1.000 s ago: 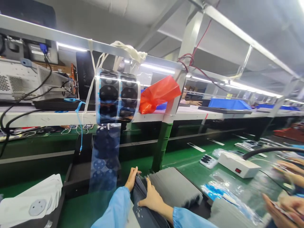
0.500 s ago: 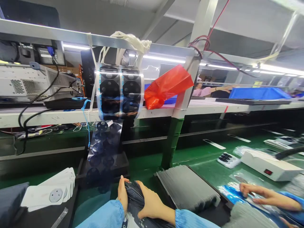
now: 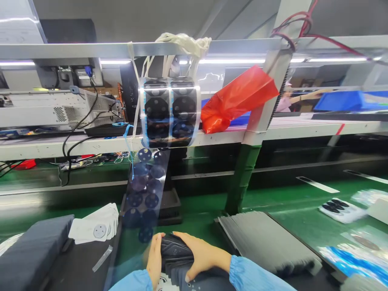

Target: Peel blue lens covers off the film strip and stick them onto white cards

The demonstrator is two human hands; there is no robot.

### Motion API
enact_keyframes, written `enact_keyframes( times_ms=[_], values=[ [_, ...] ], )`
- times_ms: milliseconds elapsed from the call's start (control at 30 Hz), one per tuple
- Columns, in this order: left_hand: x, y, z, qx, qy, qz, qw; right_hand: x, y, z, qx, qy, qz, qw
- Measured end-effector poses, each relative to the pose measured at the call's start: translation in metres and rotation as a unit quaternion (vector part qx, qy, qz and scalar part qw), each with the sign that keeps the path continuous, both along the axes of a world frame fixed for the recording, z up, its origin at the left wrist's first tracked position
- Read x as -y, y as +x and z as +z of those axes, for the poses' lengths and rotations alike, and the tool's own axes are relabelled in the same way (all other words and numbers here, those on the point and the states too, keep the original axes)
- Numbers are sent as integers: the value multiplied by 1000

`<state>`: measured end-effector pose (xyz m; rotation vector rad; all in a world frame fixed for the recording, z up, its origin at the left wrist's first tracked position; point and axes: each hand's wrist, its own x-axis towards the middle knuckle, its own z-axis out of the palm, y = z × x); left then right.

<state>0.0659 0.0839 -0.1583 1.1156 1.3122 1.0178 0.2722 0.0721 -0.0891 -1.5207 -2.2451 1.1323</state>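
Observation:
My left hand (image 3: 154,258) presses against the left side of a stack of thin black sheets (image 3: 176,249) at the bottom centre. Over the stack's right side curves my right hand (image 3: 206,255), its thumb lower down and its fingers at the far edge. Both hands are closed around the stack, whose sheets are slightly fanned. Below it, a white piece with dark markings (image 3: 165,282) partly shows. A clear film strip with dark round stickers (image 3: 148,198) hangs just beyond my hands from a double roll (image 3: 169,111).
To the right lies a tray of grey sheets (image 3: 266,238). White cards (image 3: 98,226) and a dark grey stack (image 3: 39,238) are on the left. A green-wrapped post (image 3: 244,173) rises behind, beside a red bag (image 3: 239,99). Blue film (image 3: 354,262) lies far right.
The view has turned left, so the scene sits further right. A co-worker's hands at the right have left the picture. The black stack stays in both my hands, its upper faces showing more.

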Motion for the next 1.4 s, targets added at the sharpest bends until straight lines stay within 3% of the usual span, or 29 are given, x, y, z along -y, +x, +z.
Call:
enact_keyframes(
  times_ms=[200, 333, 467, 600, 667, 1100, 1400],
  values=[
    [-7, 4, -3, 36, 47, -36, 998, 14, 1, -7, 13, 30, -30, 999],
    [-6, 2, -7, 49, 68, -94, 992, 19, -5, -11, 9, 58, -54, 997],
    [-10, -12, -3, 43, 105, -195, 974, 21, -6, -11, -15, 72, -60, 996],
    [-23, -29, 2, 28, 108, -332, 937, 24, -5, -8, -30, 78, -62, 995],
    [-31, -33, 2, 12, 110, -366, 924, 25, -4, -7, -33, 77, -64, 994],
    [-30, -23, -13, 52, 133, -333, 932, 31, -9, -3, 10, 85, -60, 995],
    [-30, -22, -21, 54, 121, -328, 935, 40, -8, -22, 114, 64, -22, 991]
  ],
)
